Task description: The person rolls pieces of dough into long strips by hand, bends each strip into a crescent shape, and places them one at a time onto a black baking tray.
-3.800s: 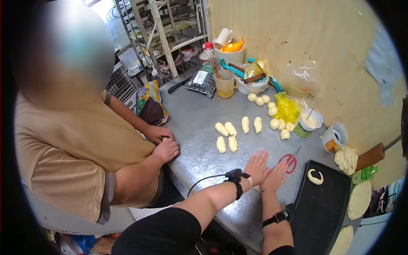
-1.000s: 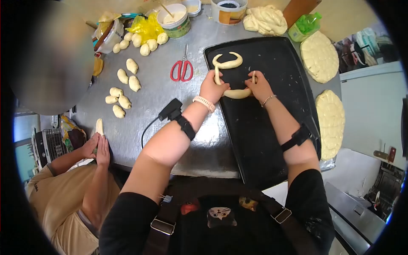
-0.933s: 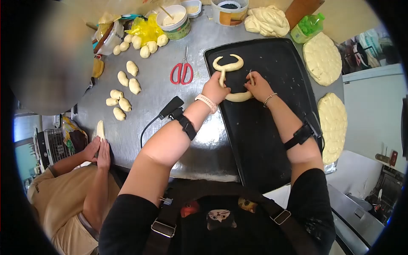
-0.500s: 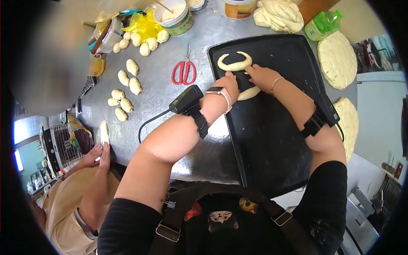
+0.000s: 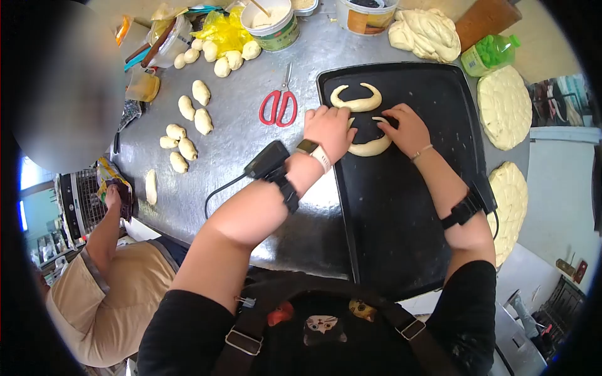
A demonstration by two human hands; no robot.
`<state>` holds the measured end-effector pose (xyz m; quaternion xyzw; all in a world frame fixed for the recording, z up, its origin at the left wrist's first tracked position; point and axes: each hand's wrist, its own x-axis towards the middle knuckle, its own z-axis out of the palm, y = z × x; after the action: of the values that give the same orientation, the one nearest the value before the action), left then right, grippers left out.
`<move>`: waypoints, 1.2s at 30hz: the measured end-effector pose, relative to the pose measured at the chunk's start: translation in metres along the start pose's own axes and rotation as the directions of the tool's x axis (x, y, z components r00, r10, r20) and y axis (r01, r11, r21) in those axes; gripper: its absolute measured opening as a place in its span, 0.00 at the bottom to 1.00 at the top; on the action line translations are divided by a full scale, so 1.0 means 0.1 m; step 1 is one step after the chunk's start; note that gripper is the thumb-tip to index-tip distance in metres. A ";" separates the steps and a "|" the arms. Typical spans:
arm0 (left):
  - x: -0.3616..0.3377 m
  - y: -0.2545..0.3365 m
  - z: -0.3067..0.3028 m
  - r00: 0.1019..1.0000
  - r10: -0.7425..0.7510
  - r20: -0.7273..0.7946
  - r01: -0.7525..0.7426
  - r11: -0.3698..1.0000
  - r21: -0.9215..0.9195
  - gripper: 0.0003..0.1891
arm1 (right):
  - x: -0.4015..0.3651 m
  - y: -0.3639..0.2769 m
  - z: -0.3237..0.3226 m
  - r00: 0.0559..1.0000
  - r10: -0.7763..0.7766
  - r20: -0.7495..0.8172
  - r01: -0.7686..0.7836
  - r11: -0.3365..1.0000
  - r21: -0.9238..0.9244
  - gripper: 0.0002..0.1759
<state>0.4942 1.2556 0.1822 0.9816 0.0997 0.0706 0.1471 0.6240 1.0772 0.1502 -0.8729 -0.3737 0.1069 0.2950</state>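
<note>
On the black tray [image 5: 407,219] lies a curved dough crescent [image 5: 356,104] with its tips pointing away from me. Just below it is a second crescent [image 5: 370,148], its tips also turned up. My left hand [image 5: 328,133] is at this crescent's left end, fingers bent and closed around the tip. The right end is pinched between the thumb and fingers of my right hand [image 5: 407,130]. Both hands partly cover the lower crescent's ends.
Red-handled scissors [image 5: 278,106] lie left of the tray. Dough pieces [image 5: 202,121] are farther left, near a co-worker [image 5: 125,282]. A tub [image 5: 271,28], a dough mass [image 5: 425,34] and a green bottle [image 5: 490,53] stand behind; flat dough rounds [image 5: 505,113] lie right.
The lower crescent's tips now show between my hands, which have moved slightly apart. The co-worker's hand has moved from the long dough piece to a bag. The whole view has shifted slightly.
</note>
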 end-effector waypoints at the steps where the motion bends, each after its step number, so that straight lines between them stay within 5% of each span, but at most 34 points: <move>1: 0.03 -0.02 0.09 0.998 0.016 -0.055 -0.018 0.999 -0.039 0.09 | 0.02 -0.01 0.02 1.000 0.011 0.003 -0.011 1.000 -0.001 0.12; 5: 0.06 -0.04 0.16 0.998 -0.047 -0.049 0.038 0.983 -0.179 0.06 | 0.07 -0.14 -0.05 0.992 0.102 0.070 -0.108 0.991 0.078 0.09; 8: 0.06 -0.13 0.26 0.994 -0.017 0.106 0.040 0.975 -0.220 0.06 | 0.01 0.01 0.09 1.000 -0.012 -0.021 0.012 1.000 0.012 0.09; 10: 0.00 -0.22 0.26 0.983 0.141 -0.114 -0.165 0.959 -0.232 0.06 | -0.02 0.01 0.12 0.999 -0.028 -0.026 0.027 0.999 -0.024 0.12; 12: -0.11 -0.25 -0.04 0.942 0.053 -0.330 -0.163 0.935 -0.314 0.08 | -0.13 -0.04 0.11 0.981 -0.079 -0.176 0.069 0.996 -0.063 0.14; 14: -0.19 -0.69 -0.25 0.945 -0.115 -0.307 0.031 0.964 -0.265 0.09 | -0.35 -0.37 -0.08 0.977 0.195 -0.086 -0.178 0.969 0.174 0.14; 15: -0.19 -0.91 -0.46 0.891 -0.378 -0.252 0.345 0.924 -0.166 0.10 | -0.52 -0.50 -0.12 0.974 0.188 -0.130 -0.156 0.962 0.223 0.13; 16: -0.36 -1.31 -0.39 0.738 -0.399 -0.544 0.355 0.915 -0.191 0.15 | -0.71 -0.61 -0.13 0.967 0.185 -0.177 -0.134 0.955 0.266 0.11; 19: -0.53 -2.27 -0.71 0.395 -0.753 -0.527 0.843 0.525 -0.116 0.28 | -1.25 -1.01 -0.04 0.962 0.078 -0.260 0.022 0.932 0.361 0.09; 20: -0.58 -2.47 -0.76 0.376 -0.820 -0.431 0.871 0.471 -0.137 0.30 | -1.40 -1.25 -0.05 0.968 0.062 -0.243 0.025 0.941 0.337 0.08; 22: -0.58 -2.48 -0.97 0.503 -0.864 -0.013 0.863 0.502 0.066 0.26 | -1.57 -1.73 0.02 0.974 0.158 -0.163 -0.061 0.873 0.485 0.08; 24: -0.66 -2.73 -0.60 0.545 -0.824 -0.158 0.767 0.565 -0.302 0.19 | -1.61 -2.12 0.13 0.984 0.146 -0.101 -0.075 0.854 0.514 0.09; 25: -0.74 -2.61 -0.60 0.610 -0.755 -0.240 0.685 0.655 -0.320 0.13 | -1.60 -2.28 0.20 0.986 0.145 -0.079 -0.078 0.832 0.549 0.09; 28: -1.06 -1.95 -0.92 0.820 -0.552 -0.151 0.416 0.756 -0.505 0.17 | -1.59 -2.62 0.41 0.979 0.200 0.040 -0.180 0.760 0.624 0.19; 29: -1.35 -1.74 -0.92 0.970 -0.184 -0.156 0.084 0.864 -0.496 0.17 | -1.50 -2.83 0.53 0.985 0.170 0.009 -0.147 0.829 0.539 0.24; 31: -1.83 -1.54 -0.60 0.986 0.164 -0.009 -0.152 0.893 -0.424 0.22 | -1.47 -2.96 0.76 0.987 0.160 -0.015 -0.144 0.924 0.354 0.32; 33: -2.20 -1.51 -0.31 0.982 0.154 0.109 -0.109 0.936 -0.335 0.28 | -1.44 -2.86 1.13 0.999 0.029 -0.043 -0.022 0.986 0.163 0.37; 36: -2.37 -1.50 -0.40 0.992 0.105 0.066 -0.058 0.866 -0.497 0.31 | -1.38 -2.55 1.63 0.995 -0.101 -0.012 0.102 0.993 0.058 0.36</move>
<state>0.2311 1.3563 0.1487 0.9168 0.0300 0.0550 0.3944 0.3109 1.1894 0.1663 -0.8443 -0.4130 0.0985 0.3271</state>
